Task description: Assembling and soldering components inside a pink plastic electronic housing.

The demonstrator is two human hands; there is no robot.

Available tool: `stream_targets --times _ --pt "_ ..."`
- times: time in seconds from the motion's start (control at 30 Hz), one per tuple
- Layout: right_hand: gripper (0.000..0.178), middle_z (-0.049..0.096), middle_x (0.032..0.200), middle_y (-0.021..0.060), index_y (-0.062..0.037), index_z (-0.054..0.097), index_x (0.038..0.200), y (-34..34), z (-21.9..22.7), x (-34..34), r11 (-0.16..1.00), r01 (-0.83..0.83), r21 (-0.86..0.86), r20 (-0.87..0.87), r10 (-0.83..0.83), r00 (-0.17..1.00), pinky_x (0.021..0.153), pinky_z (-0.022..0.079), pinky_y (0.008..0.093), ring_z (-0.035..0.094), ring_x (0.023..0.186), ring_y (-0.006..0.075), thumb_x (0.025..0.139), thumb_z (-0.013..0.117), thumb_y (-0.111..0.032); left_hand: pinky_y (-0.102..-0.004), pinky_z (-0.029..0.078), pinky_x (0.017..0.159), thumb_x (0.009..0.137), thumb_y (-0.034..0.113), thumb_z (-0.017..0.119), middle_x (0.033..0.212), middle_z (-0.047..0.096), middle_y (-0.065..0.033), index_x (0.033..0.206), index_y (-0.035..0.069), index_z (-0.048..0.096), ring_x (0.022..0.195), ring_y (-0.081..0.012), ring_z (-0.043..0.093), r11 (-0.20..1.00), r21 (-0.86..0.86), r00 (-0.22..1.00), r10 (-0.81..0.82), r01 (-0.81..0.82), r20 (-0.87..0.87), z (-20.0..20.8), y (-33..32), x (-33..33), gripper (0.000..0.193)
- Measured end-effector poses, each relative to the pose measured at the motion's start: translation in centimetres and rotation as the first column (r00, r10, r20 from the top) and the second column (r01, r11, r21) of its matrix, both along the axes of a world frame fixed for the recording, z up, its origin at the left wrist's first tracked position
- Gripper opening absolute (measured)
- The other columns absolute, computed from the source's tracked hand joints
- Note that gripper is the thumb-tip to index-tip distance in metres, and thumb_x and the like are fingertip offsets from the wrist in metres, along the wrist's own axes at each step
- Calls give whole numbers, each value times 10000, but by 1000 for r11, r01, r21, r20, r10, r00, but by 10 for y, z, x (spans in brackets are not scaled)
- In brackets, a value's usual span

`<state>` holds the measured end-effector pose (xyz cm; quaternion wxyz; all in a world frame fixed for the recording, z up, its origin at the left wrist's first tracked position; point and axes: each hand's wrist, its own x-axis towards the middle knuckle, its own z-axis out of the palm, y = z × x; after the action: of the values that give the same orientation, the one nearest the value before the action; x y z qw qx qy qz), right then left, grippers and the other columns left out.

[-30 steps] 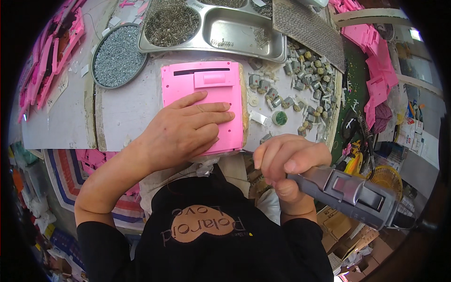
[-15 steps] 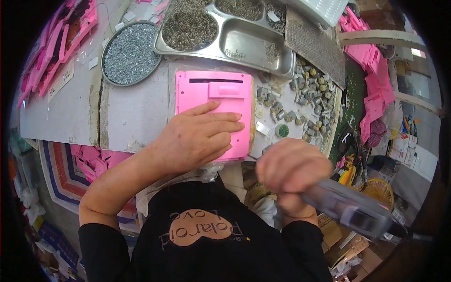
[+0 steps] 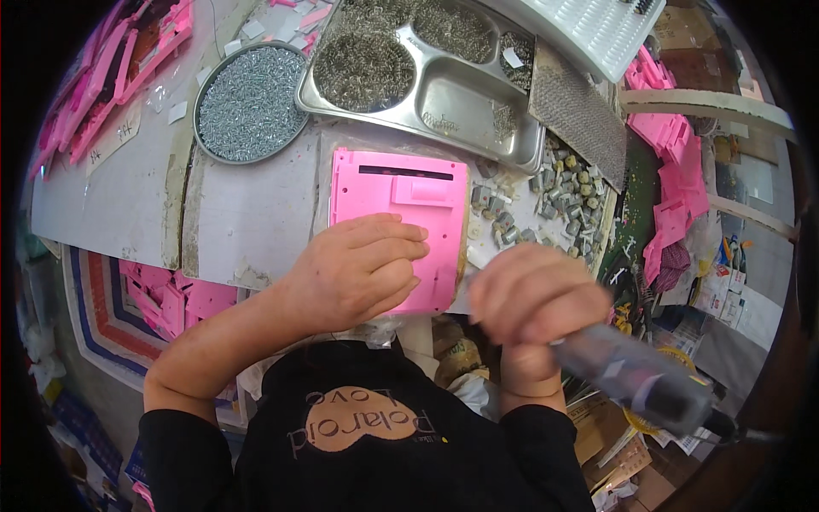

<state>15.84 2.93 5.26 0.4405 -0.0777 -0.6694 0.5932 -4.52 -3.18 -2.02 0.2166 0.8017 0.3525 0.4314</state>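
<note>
A pink plastic housing with a dark slot and a raised block near its far end lies on the worktable in front of me. My left hand rests flat across its left and middle part, fingers stretched out. To the right of the housing's near corner, my right hand is wrapped round a grey electric screwdriver. The tool points left toward the housing, its cord trailing off to the right. Motion smears the right hand and the tool; I cannot make out the bit's tip.
Beyond the housing stand a round tray of silver screws and a divided steel tray with small metal parts. Several small motors lie at the right. More pink parts are heaped at the far left, right and lower left.
The table and trays appear slightly lower and farther right in the picture. My left hand has slid a little leftward over the housing. My right hand keeps hold of the screwdriver beside it.
</note>
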Motion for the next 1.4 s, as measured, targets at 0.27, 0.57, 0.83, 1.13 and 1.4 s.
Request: stream_targets --times 0.27,0.57,0.83,1.13,1.4 --pt "275 553 558 22 -80 516 859 12 -15 -16 980 164 114 90 -175 980 518 533 352 563 474 186 900 776 -161 -392 570 945 797 118 732 1051 703 -100 827 38 635 1083 -263 689 999 -22 1000 26 -26 -8 -6 2 2 129" --pt "181 525 612 33 -45 509 899 73 -12 -30 989 108 -96 -86 -116 990 515 474 325 518 522 149 916 689 -46 -400 590 900 753 66 760 1058 709 -116 825 27 621 1059 -281 706 1000 -25 1000 -11 12 8 2 4 -1 162" --pt "226 523 612 40 -64 520 992 80 -26 -35 989 131 -73 82 -125 989 497 421 304 478 503 129 931 734 -103 -393 560 943 807 126 734 1070 702 -109 832 25 631 1091 -272 677 998 -58 1000 -3 4 23 -1 3 0 146" --pt "271 628 689 19 -111 550 1091 38 37 -40 954 -276 -121 -240 242 940 542 528 299 584 539 128 951 767 -190 -525 465 1096 806 5 767 1125 751 -116 1018 62 691 1080 -283 718 948 -271 962 218 -169 162 20 -14 -14 233" --pt "289 615 696 81 -23 567 1051 25 28 -72 945 -305 -121 -285 261 922 549 534 347 581 544 183 890 799 -84 -545 398 1146 797 43 799 971 757 -62 969 66 695 911 -215 743 935 -200 949 310 -294 54 27 -20 -36 202"
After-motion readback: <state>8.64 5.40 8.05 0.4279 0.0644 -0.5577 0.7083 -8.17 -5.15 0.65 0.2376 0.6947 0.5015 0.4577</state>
